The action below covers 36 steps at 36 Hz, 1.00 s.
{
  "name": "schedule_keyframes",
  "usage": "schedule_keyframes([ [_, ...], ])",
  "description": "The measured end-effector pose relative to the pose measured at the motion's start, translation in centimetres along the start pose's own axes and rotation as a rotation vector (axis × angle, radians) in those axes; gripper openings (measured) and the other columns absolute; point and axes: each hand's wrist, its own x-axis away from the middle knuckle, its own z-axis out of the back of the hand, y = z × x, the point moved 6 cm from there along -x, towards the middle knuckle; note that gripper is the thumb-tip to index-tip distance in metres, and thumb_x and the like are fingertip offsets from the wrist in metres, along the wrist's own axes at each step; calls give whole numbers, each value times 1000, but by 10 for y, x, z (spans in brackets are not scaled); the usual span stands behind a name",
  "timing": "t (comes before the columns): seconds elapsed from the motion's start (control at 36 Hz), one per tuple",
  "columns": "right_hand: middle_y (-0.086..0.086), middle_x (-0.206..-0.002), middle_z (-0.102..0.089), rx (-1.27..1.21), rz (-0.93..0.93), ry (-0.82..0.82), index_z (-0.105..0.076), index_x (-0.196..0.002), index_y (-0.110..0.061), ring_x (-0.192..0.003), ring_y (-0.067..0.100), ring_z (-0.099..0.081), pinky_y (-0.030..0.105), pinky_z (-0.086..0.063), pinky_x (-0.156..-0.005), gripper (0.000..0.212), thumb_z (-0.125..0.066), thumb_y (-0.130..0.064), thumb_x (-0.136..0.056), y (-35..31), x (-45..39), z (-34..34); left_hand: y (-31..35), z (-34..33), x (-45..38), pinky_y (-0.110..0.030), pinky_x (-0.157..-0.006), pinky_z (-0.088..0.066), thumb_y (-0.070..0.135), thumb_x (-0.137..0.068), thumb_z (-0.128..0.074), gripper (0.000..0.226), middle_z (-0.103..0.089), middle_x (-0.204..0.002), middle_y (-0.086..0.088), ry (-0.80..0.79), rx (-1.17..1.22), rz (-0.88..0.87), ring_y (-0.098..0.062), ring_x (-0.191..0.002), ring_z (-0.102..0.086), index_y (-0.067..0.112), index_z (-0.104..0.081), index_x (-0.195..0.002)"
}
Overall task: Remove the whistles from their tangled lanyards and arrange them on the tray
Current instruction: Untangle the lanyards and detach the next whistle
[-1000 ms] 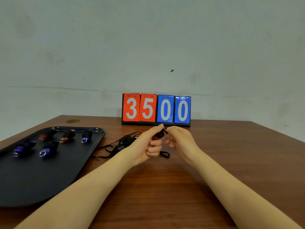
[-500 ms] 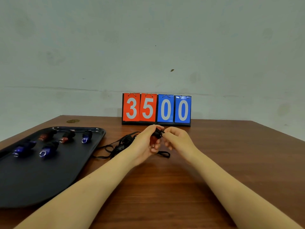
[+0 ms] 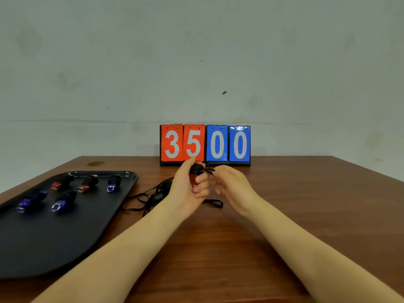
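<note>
The left hand (image 3: pixel 188 189) grips a red-and-black plastic whistle (image 3: pixel 194 176) upright above the brown wooden worktop (image 3: pixel 218 248), thumb behind and fingers curled across its front. The right hand (image 3: pixel 231 186) sits just beside it, fingertips bent toward a short black cord end (image 3: pixel 208 170) at the top of the whistle; whether they actually pinch the cord cannot be told. A tangled pile of black lanyards (image 3: pixel 153 195) lies on the worktop behind the left wrist, between the hands and the black oval tray (image 3: pixel 54 237). Five whistles already rest on the tray: three blue (image 3: pixel 113 182) and two red (image 3: pixel 87 184). A flip scoreboard reading 3500 (image 3: pixel 205 145) stands at the back. The step in hand appears to be freeing the cord from the whistle's ring. It is best done by holding the body steady with the left hand and easing the loop off with small pulls, rather than tugging, which would tighten the knot.
</note>
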Motion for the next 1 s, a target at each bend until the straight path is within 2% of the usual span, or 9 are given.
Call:
schedule_keyframes([
  [0.14,0,-73,-58,-604,-107,-18,-62,-91,-7,-64,7,-51,16,-41,-50,13,-50,-7,-95,-1,3,-3,-3,2,1,-15,-35,-22,41,-98,-47,40,-34,-54,5,2,-102,10,-5,-38,-27,8,-56,-119],
  [0.22,0,-73,-56,-735,-161,-67,-60,-89,-8,-57,5,-44,14,-35,-44,11,-50,-10,-94,-1,5,-3,-8,4,-1,-16,-36,-23,39,-97,-49,36,-36,-56,3,7,-161,9,-6,-40,-28,8,-56,-112],
  [0.42,-2,-74,-54,-258,-38,-117,-56,-82,-13,-60,7,-40,20,-32,-51,13,-55,-18,-94,-3,-1,-3,-7,9,-2,-16,-37,-21,41,-98,-46,35,-37,-55,3,47,-46,26,-6,-38,-27,7,-53,-104],
  [0.5,-5,-74,-61,-66,35,-57,-60,-87,-12,-60,3,-50,20,-37,-53,9,-59,-18,-93,-7,2,-2,-3,7,2,-17,-38,-18,39,-100,-40,37,-36,-55,4,58,0,11,-6,-38,-25,6,-56,-94],
  [0.67,-4,-85,-63,317,307,52,-58,-84,-24,-76,3,-56,11,-43,-64,14,-63,-13,-90,-26,9,-4,3,6,2,-18,-39,-17,29,-97,-39,28,-35,-59,3,-2,-41,-15,-6,-40,-23,6,-54,-98],
  [0.72,-6,-88,-62,389,348,69,-59,-87,-26,-84,6,-56,8,-44,-72,15,-63,-12,-90,-27,11,-4,5,8,1,-17,-37,-18,29,-98,-40,25,-38,-60,2,7,-101,-20,-6,-39,-25,8,-52,-101],
  [0.86,-16,-85,-61,553,451,123,-59,-85,-32,-84,3,-55,4,-40,-73,19,-64,-15,-90,-30,15,2,8,17,-1,-16,-35,-22,39,-100,-45,35,-53,-65,-1,125,-345,-37,-6,-42,-27,8,-56,-111],
  [0.94,-19,-85,-58,625,541,163,-61,-88,-29,-84,0,-54,5,-40,-73,15,-66,-15,-89,-36,17,4,15,17,-1,-18,-38,-21,43,-101,-41,36,-53,-59,2,198,-656,-108,-8,-41,-27,11,-57,-108],
  [1.0,-19,-85,-57,623,563,191,-62,-88,-27,-84,-2,-54,6,-41,-73,13,-66,-15,-89,-39,17,6,16,16,-1,-18,-38,-22,44,-101,-40,37,-49,-55,3,220,-740,-104,-7,-39,-27,12,-58,-105],
])
